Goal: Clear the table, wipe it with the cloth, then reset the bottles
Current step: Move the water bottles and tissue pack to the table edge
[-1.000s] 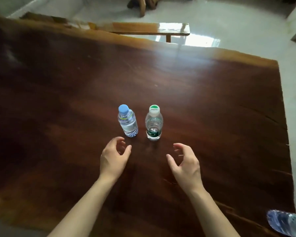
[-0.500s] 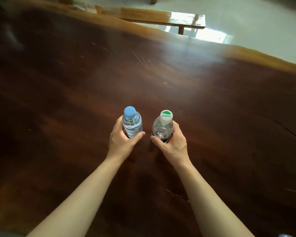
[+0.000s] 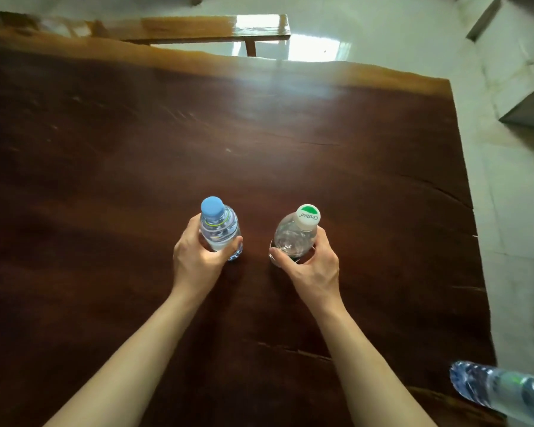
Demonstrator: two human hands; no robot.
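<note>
Two small clear water bottles are over the dark wooden table. My left hand is wrapped around the bottle with the blue cap, which stays upright. My right hand grips the bottle with the white and green cap, tilted a little to the right. The two bottles are apart, with a gap of bare wood between them. A third clear bottle lies on its side at the bottom right corner. No cloth is in view.
A glossy wooden bench stands beyond the table's far edge. The table's right edge runs down beside a pale tiled floor. A grey step or ledge sits at the upper right.
Both hands went from open and apart from the bottles to closed around them. Since then the two bottles have spread apart and the green-capped one has tilted right.
</note>
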